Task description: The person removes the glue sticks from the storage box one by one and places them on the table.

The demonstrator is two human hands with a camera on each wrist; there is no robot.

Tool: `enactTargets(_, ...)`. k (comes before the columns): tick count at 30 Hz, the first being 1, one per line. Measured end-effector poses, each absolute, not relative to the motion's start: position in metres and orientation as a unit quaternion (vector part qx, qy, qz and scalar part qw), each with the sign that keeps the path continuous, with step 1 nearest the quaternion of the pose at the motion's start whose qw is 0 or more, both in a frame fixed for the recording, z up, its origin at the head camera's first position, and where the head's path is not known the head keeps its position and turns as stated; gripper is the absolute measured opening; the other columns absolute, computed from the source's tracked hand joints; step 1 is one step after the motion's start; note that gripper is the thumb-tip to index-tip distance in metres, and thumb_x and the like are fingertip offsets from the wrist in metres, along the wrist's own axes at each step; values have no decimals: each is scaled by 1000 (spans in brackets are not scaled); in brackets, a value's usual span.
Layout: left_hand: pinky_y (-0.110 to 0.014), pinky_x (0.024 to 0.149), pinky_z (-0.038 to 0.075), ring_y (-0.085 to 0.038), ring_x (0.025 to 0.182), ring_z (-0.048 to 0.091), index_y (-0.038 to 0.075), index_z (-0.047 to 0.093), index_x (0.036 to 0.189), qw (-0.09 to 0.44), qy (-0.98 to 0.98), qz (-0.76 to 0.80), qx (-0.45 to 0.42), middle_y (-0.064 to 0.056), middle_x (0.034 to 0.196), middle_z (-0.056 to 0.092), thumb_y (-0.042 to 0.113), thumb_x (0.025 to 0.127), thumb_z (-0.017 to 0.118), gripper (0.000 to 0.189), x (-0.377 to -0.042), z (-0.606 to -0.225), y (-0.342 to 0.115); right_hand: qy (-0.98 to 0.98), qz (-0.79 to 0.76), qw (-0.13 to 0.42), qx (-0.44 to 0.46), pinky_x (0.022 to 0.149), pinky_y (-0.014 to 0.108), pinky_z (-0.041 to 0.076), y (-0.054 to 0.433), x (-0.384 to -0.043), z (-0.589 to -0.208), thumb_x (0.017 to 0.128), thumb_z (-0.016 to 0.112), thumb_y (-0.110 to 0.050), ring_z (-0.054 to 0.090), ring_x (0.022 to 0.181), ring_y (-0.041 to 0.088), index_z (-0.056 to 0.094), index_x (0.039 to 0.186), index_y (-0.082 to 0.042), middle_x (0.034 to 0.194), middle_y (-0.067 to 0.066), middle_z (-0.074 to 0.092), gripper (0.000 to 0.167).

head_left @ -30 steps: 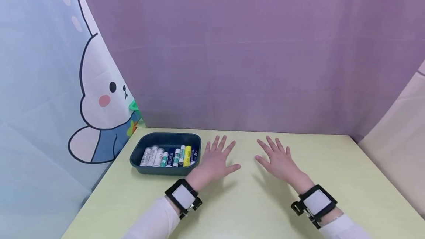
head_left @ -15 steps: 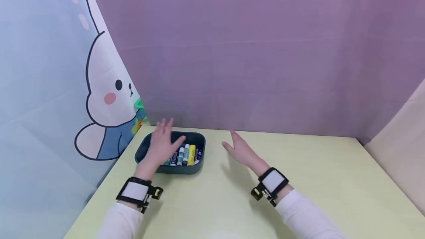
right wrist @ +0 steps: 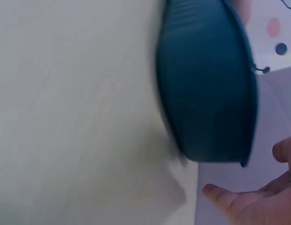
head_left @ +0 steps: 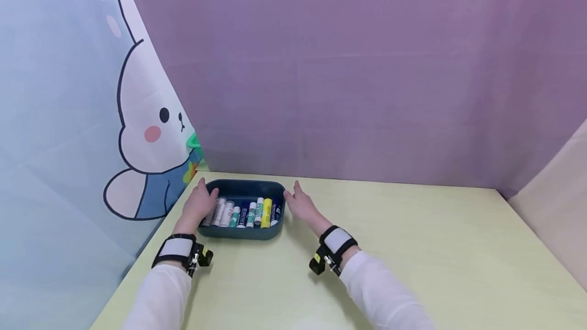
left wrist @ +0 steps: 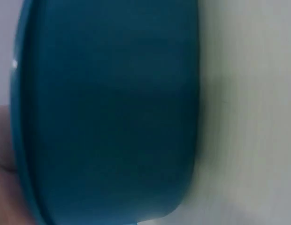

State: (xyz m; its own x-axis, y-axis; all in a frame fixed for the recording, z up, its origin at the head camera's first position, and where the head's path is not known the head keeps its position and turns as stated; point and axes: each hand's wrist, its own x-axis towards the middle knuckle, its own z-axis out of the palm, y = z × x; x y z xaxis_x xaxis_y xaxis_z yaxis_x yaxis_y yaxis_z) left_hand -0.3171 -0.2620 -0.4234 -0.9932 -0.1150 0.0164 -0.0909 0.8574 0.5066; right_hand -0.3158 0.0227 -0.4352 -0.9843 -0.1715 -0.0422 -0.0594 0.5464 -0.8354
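Note:
A dark teal plastic basket stands at the far left of the table. Several glue sticks lie side by side in it: white, green-and-white, dark blue and one yellow glue stick. My left hand is at the basket's left end, thumb over the rim and fingers outside; firm contact cannot be made out. At the right end is my right hand, fingers extended, its thumb near the rim. In the right wrist view, a gap separates that hand from the basket wall.
The pale yellow table reaches back to a purple cloth. At the left hangs a light blue cloth with a printed rabbit. Black straps with cameras sit on the left wrist and right wrist.
Both hands have moved left from mid-table, the left passing over the basket to its left end, the right coming up to its right end. The basket stays on the table.

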Motion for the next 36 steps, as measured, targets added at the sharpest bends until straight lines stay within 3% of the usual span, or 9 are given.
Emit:
enactTargets(4, -53, 80, 51, -47, 106, 54, -14, 24, 141, 17, -971, -226, 69, -37, 129, 45, 9, 98, 31, 50, -322, -425, -267, 878, -469, 49, -82, 110, 47, 33, 8, -314, -444, 103, 34, -24, 41, 132, 35, 13, 148, 5, 148, 24, 32, 58)
enactTargets(7, -47, 64, 52, -43, 92, 60, -9, 29, 141, 17, -975, -207, 81, -33, 122, 53, 4, 93, 35, 50, -324, -427, -270, 882, -461, 43, -86, 111, 46, 33, -1, -310, -451, 103, 32, -21, 38, 133, 35, 15, 147, 8, 147, 26, 33, 55)
enactTargets(10, -50, 66, 53, -43, 93, 60, -6, 32, 141, 21, -976, -195, 91, -32, 121, 55, 4, 92, 38, 50, -325, -429, -271, 882, -463, 35, -85, 111, 45, 32, -6, -308, -454, 103, 31, -19, 36, 135, 35, 16, 145, 10, 146, 27, 33, 53)
enactTargets(17, -54, 74, 53, -46, 100, 58, -4, 35, 140, 13, -976, -191, 103, -32, 123, 53, 4, 93, 38, 48, -324, -428, -273, 892, -443, 35, -83, 104, 44, 42, -10, -305, -454, 103, 30, -16, 46, 127, 32, 18, 144, 12, 142, 28, 39, 51)
enactTargets(25, -58, 90, 47, -48, 111, 52, -8, 37, 137, 13, -974, -206, 91, -32, 129, 49, 3, 93, 39, 46, -319, -425, -260, 896, -432, 44, -90, 107, 45, 38, 5, -300, -452, 103, 28, -17, 41, 132, 33, 17, 144, 12, 144, 28, 36, 51)
enactTargets(36, -57, 83, 51, -47, 104, 57, -6, 41, 135, 33, -971, -218, 89, -31, 124, 53, 4, 92, 41, 44, -317, -427, -233, 898, -431, 37, -80, 109, 47, 34, 33, -295, -453, 103, 30, -16, 38, 133, 36, 18, 144, 13, 144, 29, 34, 52)
